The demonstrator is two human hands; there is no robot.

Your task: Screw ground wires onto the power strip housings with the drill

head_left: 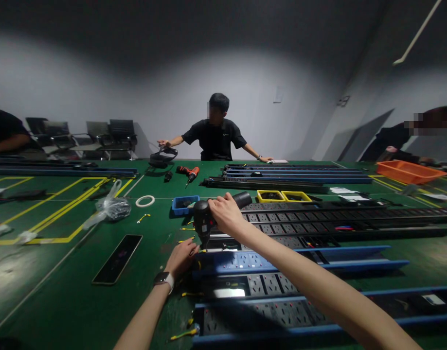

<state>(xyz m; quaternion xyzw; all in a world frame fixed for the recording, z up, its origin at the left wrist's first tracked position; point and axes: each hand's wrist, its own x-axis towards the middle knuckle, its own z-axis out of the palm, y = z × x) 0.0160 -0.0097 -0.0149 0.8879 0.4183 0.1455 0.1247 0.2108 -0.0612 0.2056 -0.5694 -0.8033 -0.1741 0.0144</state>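
My right hand (226, 214) is wrapped round a black cordless screwdriver (202, 218). Its bit points down at the left end of a blue-edged power strip (245, 260). My left hand (182, 257), with a watch (165, 278) on its wrist, is at that same end, close to the bit. Its fingertips are pinched together, and what lies between them is too small to tell. Short yellow-green wires (185, 333) stick out from the ends of neighbouring strips. A black socket strip (269, 284) lies just nearer to me, beneath my right forearm.
A phone (117, 259), a plastic bag (114, 206) and a white ring (145, 201) lie to the left. Beyond are a blue bin (185, 205), yellow bins (270, 196) and a red drill (188, 172). A co-worker (218, 133) stands across the table, holding a black object.
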